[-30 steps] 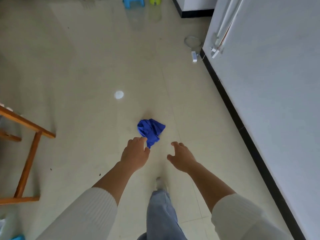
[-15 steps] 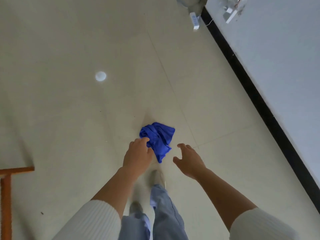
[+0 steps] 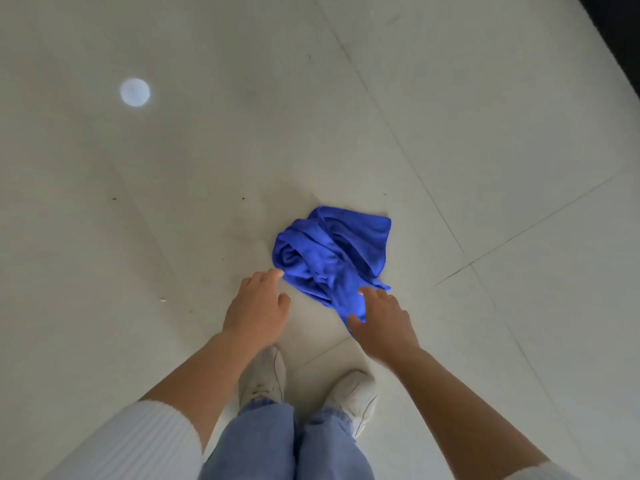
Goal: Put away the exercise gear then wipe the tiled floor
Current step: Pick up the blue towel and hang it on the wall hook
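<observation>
A crumpled blue cloth [image 3: 329, 258] lies on the pale tiled floor [image 3: 173, 168], just ahead of my feet. My left hand [image 3: 258, 308] hovers at the cloth's near-left edge, fingers loosely bent, holding nothing. My right hand [image 3: 381, 323] reaches over the cloth's near corner with spread fingers; whether the fingertips touch the cloth I cannot tell. No exercise gear is in view.
My two white shoes [image 3: 308, 389] stand right below the cloth. A round bright light spot [image 3: 135, 92] shines on the floor at the upper left. A black skirting strip [image 3: 620, 36] runs along the upper right corner. Small dark specks dot the tiles.
The view has tilted down and closer to the floor; the wooden frame and the wall left the view. Both hands dropped towards the cloth, the right hand now over its near corner.
</observation>
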Tool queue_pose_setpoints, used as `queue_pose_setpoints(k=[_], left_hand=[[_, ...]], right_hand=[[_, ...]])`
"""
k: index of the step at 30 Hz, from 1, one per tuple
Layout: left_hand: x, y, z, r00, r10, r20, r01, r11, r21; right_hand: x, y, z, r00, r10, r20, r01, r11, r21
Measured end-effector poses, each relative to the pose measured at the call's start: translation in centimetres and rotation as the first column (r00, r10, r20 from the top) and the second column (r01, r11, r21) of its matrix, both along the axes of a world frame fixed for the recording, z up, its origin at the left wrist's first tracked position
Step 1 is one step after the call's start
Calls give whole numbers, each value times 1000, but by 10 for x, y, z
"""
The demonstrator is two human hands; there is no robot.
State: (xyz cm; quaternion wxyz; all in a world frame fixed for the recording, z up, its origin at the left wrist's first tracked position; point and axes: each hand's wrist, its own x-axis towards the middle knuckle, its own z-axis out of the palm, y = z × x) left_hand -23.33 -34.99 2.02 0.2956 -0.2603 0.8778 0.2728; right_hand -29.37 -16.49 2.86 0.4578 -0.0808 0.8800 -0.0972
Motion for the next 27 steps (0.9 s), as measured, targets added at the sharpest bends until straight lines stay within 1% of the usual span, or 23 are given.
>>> queue_pose_setpoints(k=[3, 5, 6, 8, 10, 13, 16, 19, 22, 24, 27], left_hand=[[-7, -10, -72, 997, 19, -74, -24, 998, -66], [-11, -16, -110, 991, 10, -135, -25, 994, -110], [-13, -19, -124, 987, 14, -160, -31, 994, -107], [-21, -26, -150, 984, 48, -171, -57, 997, -50], [-32, -28, -167, 989, 81, -127, -78, 997, 28], [-48, -22, -164, 977, 192, -89, -184, 979, 89], [-53, -9, -124, 974, 171, -148, -155, 981, 114], [-51, 3, -56, 973, 80, -216, -55, 991, 120], [-51, 12, 29, 958, 9, -285, 31, 990, 135], [-55, 18, 93, 951, -10, -310, 71, 980, 186], [-62, 32, 188, 962, 19, -272, 64, 953, 295]], right_hand=[[-3, -4, -74, 992, 51, -116, -41, 996, 84], [-4, -10, -111, 979, 38, -202, -23, 997, 73], [-4, -14, -126, 974, 17, -224, -2, 998, 65], [-6, -21, -149, 971, 17, -239, -2, 998, 65], [-11, -26, -160, 973, 13, -231, 2, 998, 64], [-20, -22, -148, 975, -36, -218, 41, 999, 19], [-24, -4, -108, 968, -107, -225, 107, 994, -13], [-25, 22, -47, 956, -185, -229, 187, 982, -14], [-27, 44, 35, 928, -251, -273, 258, 966, -10], [-30, 54, 99, 900, -318, -299, 319, 947, -47], [-37, 66, 192, 863, -376, -337, 368, 925, -88]])
